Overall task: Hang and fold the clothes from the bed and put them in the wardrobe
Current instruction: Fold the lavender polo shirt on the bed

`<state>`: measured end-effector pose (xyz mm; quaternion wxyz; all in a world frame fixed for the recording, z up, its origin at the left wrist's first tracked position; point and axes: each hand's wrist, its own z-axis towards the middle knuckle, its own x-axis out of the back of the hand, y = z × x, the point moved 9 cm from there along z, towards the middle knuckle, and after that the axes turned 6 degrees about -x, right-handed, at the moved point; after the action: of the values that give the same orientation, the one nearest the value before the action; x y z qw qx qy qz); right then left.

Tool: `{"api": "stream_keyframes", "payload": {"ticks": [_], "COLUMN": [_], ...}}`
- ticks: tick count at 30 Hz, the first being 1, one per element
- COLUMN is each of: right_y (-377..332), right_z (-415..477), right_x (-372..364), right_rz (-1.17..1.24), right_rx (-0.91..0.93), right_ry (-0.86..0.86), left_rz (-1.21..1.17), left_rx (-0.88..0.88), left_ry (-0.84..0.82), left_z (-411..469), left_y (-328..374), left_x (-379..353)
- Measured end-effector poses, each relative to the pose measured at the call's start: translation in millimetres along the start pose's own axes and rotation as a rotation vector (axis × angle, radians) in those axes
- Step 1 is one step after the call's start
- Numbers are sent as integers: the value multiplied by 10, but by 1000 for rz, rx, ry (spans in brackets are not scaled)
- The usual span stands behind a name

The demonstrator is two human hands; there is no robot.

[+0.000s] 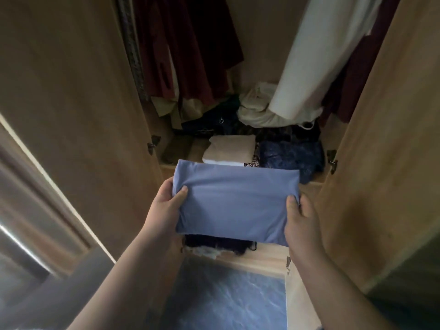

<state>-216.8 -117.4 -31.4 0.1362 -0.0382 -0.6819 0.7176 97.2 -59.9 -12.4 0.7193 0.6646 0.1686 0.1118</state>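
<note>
Gripping folded blue garment (pixel 235 201), left hand (pixel 164 208), right hand (pixel 302 222), fingers hidden beneath

light: dim | floor (pixel 226 303): bluish marbled | room door (pixel 35 186): left, ajar

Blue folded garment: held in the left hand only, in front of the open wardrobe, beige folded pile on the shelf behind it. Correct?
Not quite. The head view shows both hands on the blue folded garment: the left hand grips its left edge, the right hand its right edge. The rest stands: the wardrobe is open and the beige folded pile lies behind.
</note>
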Motion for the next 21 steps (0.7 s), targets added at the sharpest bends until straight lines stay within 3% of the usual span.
{"api": "stream_keyframes", "payload": {"ticks": [4,13,21], "right_y": [73,256,275], "right_z": [524,1874,3018], "right_x": [-343,-1068,-1850], "right_rz": [4,-103,-364], "right_rx": [-37,-54,33], "right_ry": [-65,-24,90], "left_rz": [34,37,335], "left_rx": [24,48,-33], "left_ry": [35,-9,-83], "left_z": [543,2112,3985], "left_y": [-145,-565,-766], "left_x": [-24,-260,-544]}}
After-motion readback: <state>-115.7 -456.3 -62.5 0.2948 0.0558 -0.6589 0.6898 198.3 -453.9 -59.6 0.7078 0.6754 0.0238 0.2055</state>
